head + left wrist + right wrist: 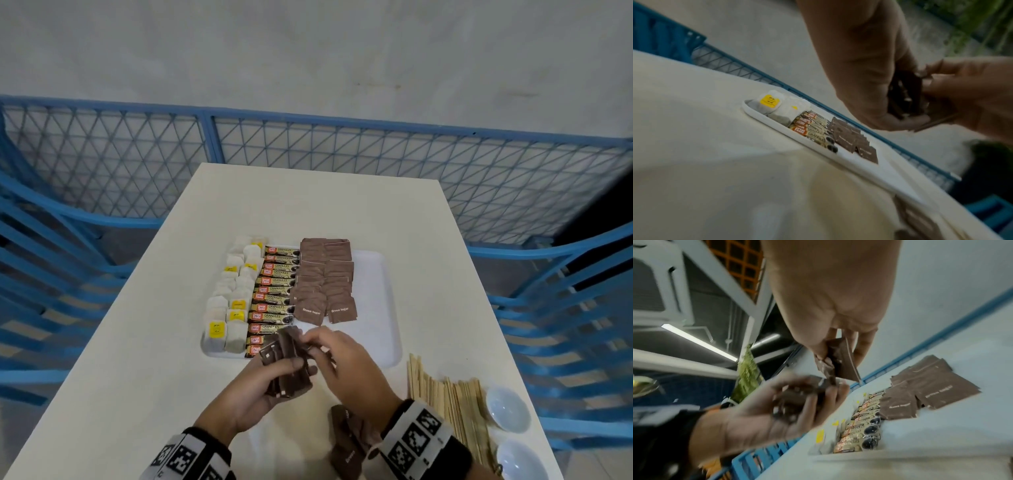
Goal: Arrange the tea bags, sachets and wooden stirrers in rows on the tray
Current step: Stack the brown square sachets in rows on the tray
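Observation:
A white tray (376, 308) on the table carries rows of tea bags (229, 305), coffee granule sachets (274, 298) and brown sugar sachets (325, 281). My left hand (260, 387) grips a stack of brown sugar sachets (287, 363) just in front of the tray. My right hand (346, 363) pinches brown sachets (840, 363) at the top of that stack. More brown sachets (349, 442) lie on the table under my right wrist. Wooden stirrers (448, 404) lie in a loose pile to the right of the tray's near corner.
Two small white bowls (507, 407) stand at the table's near right, beside the stirrers. A blue mesh fence (308, 154) runs behind the table, with blue rails on both sides. The tray's right part is bare.

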Available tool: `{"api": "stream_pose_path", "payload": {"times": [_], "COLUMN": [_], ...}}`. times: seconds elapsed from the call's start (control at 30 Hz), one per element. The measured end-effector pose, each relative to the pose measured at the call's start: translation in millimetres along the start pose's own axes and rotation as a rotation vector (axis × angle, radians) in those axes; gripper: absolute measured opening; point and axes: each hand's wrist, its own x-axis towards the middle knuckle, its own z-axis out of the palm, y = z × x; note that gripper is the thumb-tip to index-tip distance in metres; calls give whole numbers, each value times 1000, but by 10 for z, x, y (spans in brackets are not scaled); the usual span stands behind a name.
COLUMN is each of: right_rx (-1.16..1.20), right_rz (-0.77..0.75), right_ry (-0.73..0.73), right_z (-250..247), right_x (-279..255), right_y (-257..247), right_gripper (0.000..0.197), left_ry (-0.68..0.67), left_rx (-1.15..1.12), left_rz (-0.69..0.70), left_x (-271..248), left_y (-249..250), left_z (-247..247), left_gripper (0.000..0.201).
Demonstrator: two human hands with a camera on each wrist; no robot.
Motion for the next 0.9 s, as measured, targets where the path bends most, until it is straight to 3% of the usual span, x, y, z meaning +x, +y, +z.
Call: {"api": "stream_pose_path", "payload": {"times": [0.13, 0.23, 0.37, 0.47, 0.57, 0.63, 0.9], "right_rx": [-42, 39, 255, 279, 506, 646, 542], "right_rz": [-96, -78, 27, 152, 372, 438, 501], "right_ry": [-71, -81, 79, 163, 176, 158, 135], "right_z": [125, 162, 168, 149, 98, 65, 121], "right_x": [68, 129, 190, 247, 321, 358, 451], "right_y": [-78, -136, -128, -113, -163, -225, -253], "right_gripper": [34, 38, 24, 13, 8, 12, 21], "left_ry": [31, 101, 135, 119, 108, 102, -37], "left_rx": [-102, -85, -153, -149, -110, -32, 158], "left_rz": [24, 24, 4, 4, 38, 75, 124], "left_x": [-46, -18, 4, 23, 47, 46, -3], "left_y": [155, 231, 312, 360, 418, 460, 645], "left_z": [-61, -136, -227, -305, -385, -417, -525], "left_gripper": [37, 28, 13, 12, 15, 18, 30]}}
